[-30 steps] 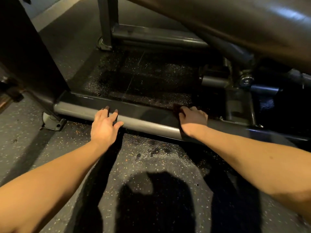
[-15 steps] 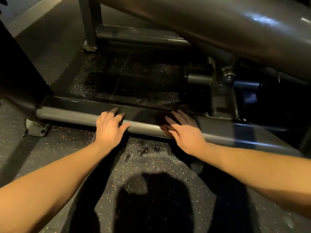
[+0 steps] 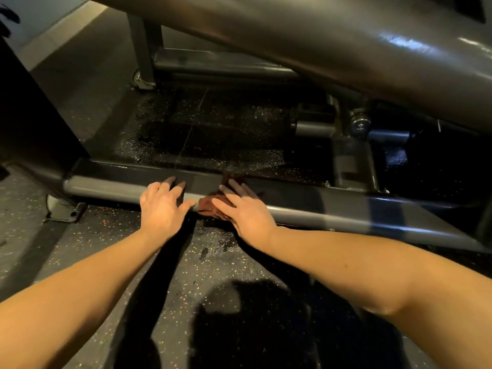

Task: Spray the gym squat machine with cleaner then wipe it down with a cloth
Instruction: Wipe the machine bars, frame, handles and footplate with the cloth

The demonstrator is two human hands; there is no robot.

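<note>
A grey steel base bar (image 3: 306,209) of the squat machine runs low across the floor from left to right. A dark brown cloth (image 3: 207,205) lies on the bar, and my right hand (image 3: 245,209) presses it flat with straight fingers. Most of the cloth is hidden under that hand. My left hand (image 3: 162,206) rests on the bar just left of the cloth, fingers spread and straight. No spray bottle is in view.
A thick slanted beam (image 3: 346,43) of the machine hangs overhead at the upper right. A floor-mounted foot plate (image 3: 64,211) sits at the bar's left end. A bolt and pivot hardware (image 3: 359,125) stand behind the bar. Wet speckled rubber floor (image 3: 213,134) surrounds the frame.
My right hand has slid the cloth leftward along the bar, ending close to my left hand. Its fingers went from curled to flat. The left hand stayed on the bar.
</note>
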